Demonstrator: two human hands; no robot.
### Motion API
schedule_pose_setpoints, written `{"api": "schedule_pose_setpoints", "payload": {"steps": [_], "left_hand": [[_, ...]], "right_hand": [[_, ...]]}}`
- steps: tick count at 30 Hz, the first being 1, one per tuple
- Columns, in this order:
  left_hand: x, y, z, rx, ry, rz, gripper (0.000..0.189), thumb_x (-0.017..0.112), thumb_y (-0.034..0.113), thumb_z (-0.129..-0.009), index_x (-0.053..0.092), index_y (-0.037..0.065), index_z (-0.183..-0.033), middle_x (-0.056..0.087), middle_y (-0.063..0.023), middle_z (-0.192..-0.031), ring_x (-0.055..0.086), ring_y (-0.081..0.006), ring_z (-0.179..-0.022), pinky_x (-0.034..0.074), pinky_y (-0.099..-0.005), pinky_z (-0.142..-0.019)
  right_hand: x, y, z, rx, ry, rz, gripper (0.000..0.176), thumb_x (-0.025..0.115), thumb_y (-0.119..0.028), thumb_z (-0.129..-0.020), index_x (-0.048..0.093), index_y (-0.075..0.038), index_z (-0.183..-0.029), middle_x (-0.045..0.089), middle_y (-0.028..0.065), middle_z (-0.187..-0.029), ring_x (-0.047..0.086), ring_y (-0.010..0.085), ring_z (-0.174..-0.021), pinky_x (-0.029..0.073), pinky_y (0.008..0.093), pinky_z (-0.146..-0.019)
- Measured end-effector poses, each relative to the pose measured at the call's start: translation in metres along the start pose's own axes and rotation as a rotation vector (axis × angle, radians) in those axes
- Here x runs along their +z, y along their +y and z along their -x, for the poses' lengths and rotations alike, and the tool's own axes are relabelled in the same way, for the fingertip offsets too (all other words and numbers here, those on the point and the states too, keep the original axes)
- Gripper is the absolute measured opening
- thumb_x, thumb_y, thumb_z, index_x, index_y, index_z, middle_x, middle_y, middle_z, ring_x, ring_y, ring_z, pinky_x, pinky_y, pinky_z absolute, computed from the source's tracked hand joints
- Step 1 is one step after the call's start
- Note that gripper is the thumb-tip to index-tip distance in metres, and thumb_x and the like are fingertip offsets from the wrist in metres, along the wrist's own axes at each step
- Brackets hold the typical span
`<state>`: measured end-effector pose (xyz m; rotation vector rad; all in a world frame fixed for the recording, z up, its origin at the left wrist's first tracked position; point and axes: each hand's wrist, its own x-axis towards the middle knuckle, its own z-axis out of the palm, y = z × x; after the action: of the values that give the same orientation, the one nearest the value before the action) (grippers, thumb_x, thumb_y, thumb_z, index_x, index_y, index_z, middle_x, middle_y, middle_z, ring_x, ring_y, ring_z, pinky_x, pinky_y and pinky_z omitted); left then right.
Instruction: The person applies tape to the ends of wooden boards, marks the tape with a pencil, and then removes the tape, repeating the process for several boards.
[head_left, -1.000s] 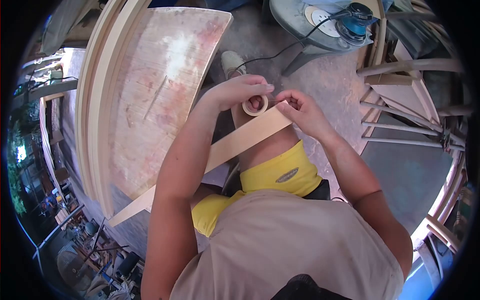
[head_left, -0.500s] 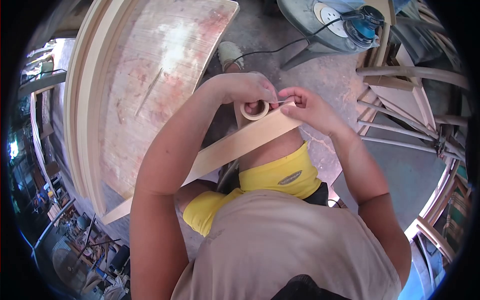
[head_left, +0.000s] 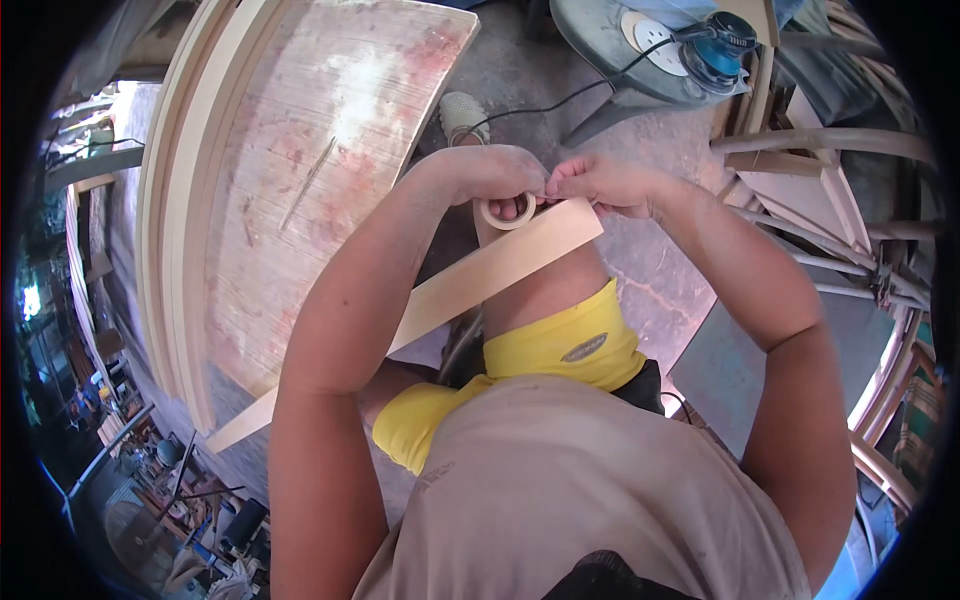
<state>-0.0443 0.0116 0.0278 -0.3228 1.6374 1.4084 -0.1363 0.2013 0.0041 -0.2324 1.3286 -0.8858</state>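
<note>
Nearest the camera, the person's beige shirt fills the lower frame, with yellow shorts just beyond it. A long pale wooden slat lies slantwise across the raised knee. Its far end sits just under the hands, and its near end runs down to the left, past the left arm.

Above the slat's far end, the left hand is curled closed over a tape roll, with fingers showing through the core. The roll hangs touching or just above the slat's upper edge. The right hand meets the left fingertip to fingertip, thumb and fingers pinched tight, seemingly on the tape's loose end. The strip itself is too thin to make out.

The slat seems to rest on the knee with neither hand gripping it, so a shift of the leg could tip it off onto the floor. A loose end pinched that finely could tear, or fold back and stick to itself.

Past the hands, a foot rests on the concrete floor beside a black cord. The cord leads to a blue sander sitting on a grey seat, and a moving foot could snag it. A large worn plywood board stands to the left, and bare chair frames crowd the right.
</note>
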Motion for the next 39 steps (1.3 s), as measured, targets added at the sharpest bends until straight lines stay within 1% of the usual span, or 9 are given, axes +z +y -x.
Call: {"api": "schedule_pose_setpoints", "payload": {"steps": [8,14,16,20,22,26,28,34,39], "left_hand": [[0.008,-0.001,0.002,0.047,0.097,-0.009,0.021,0.055,0.022,-0.092,0.069,0.006,-0.089,0.061,0.0014,-0.069,0.057,-0.0071,-0.056,0.044,-0.0234,-0.050],[0.004,-0.009,-0.008,0.049,0.174,-0.039,0.022,0.056,0.022,-0.091,0.067,0.004,-0.089,0.062,-0.0007,-0.069,0.058,-0.0102,-0.057,0.043,-0.0269,-0.050],[0.001,-0.008,-0.006,0.040,0.154,-0.027,0.022,0.055,0.021,-0.091,0.067,0.004,-0.089,0.062,-0.0015,-0.069,0.058,-0.0107,-0.057,0.043,-0.0283,-0.051],[0.003,-0.004,-0.004,0.011,0.181,-0.063,0.021,0.054,0.021,-0.091,0.067,0.004,-0.088,0.062,-0.0018,-0.068,0.058,-0.0107,-0.057,0.044,-0.0285,-0.052],[0.004,-0.001,-0.002,-0.019,0.165,-0.051,0.016,0.055,0.020,-0.090,0.066,0.009,-0.089,0.056,0.0030,-0.070,0.050,-0.0049,-0.056,0.038,-0.0224,-0.051],[0.001,0.005,-0.002,-0.029,0.126,-0.065,0.015,0.056,0.021,-0.089,0.067,0.009,-0.089,0.057,0.0029,-0.070,0.051,-0.0048,-0.056,0.037,-0.0224,-0.050],[0.000,0.004,-0.006,-0.101,0.136,-0.062,0.015,0.058,0.021,-0.089,0.067,0.010,-0.088,0.057,0.0031,-0.070,0.051,-0.0047,-0.056,0.036,-0.0221,-0.049],[-0.001,-0.001,-0.011,-0.082,0.134,0.053,0.015,0.058,0.022,-0.090,0.065,0.009,-0.085,0.057,0.0026,-0.070,0.052,-0.0047,-0.056,0.036,-0.0218,-0.047],[0.000,-0.003,-0.009,-0.067,0.132,0.110,0.016,0.062,0.024,-0.090,0.065,0.009,-0.086,0.058,0.0019,-0.072,0.052,-0.0047,-0.056,0.037,-0.0214,-0.047]], "right_hand": [[0.002,-0.007,0.004,0.110,0.023,-0.160,0.019,0.069,-0.020,-0.087,0.069,-0.009,-0.103,0.070,0.0026,-0.091,0.067,0.0130,-0.078,0.055,0.0328,-0.068],[-0.007,-0.019,0.002,0.150,-0.097,-0.081,0.023,0.070,-0.020,-0.087,0.068,-0.008,-0.106,0.070,0.0039,-0.094,0.069,0.0150,-0.082,0.057,0.0369,-0.070],[-0.005,-0.022,0.003,0.149,-0.119,-0.071,0.009,0.068,-0.019,-0.091,0.068,-0.011,-0.096,0.068,-0.0006,-0.085,0.066,0.0089,-0.071,0.053,0.0259,-0.058],[-0.001,-0.012,-0.001,0.110,-0.059,-0.072,0.005,0.066,-0.017,-0.092,0.067,-0.012,-0.094,0.068,-0.0020,-0.086,0.064,0.0071,-0.073,0.051,0.0238,-0.059],[0.003,-0.006,-0.002,0.034,0.010,-0.130,0.003,0.066,-0.015,-0.093,0.067,-0.013,-0.094,0.068,-0.0032,-0.088,0.063,0.0060,-0.074,0.049,0.0220,-0.059],[0.001,0.003,-0.005,-0.020,0.016,-0.081,0.001,0.066,-0.013,-0.093,0.066,-0.013,-0.094,0.068,-0.0028,-0.088,0.062,0.0058,-0.073,0.048,0.0213,-0.058],[0.005,0.005,-0.005,-0.058,0.055,-0.113,0.001,0.065,-0.012,-0.094,0.065,-0.011,-0.094,0.067,-0.0015,-0.089,0.063,0.0072,-0.076,0.049,0.0221,-0.063],[0.016,0.012,-0.007,-0.196,0.161,-0.076,0.003,0.064,-0.011,-0.095,0.063,-0.008,-0.095,0.067,0.0004,-0.091,0.062,0.0092,-0.083,0.050,0.0234,-0.074],[0.025,0.014,-0.005,-0.232,0.228,-0.041,0.005,0.063,-0.013,-0.097,0.063,-0.008,-0.096,0.066,-0.0003,-0.090,0.061,0.0080,-0.082,0.049,0.0225,-0.073]]}}
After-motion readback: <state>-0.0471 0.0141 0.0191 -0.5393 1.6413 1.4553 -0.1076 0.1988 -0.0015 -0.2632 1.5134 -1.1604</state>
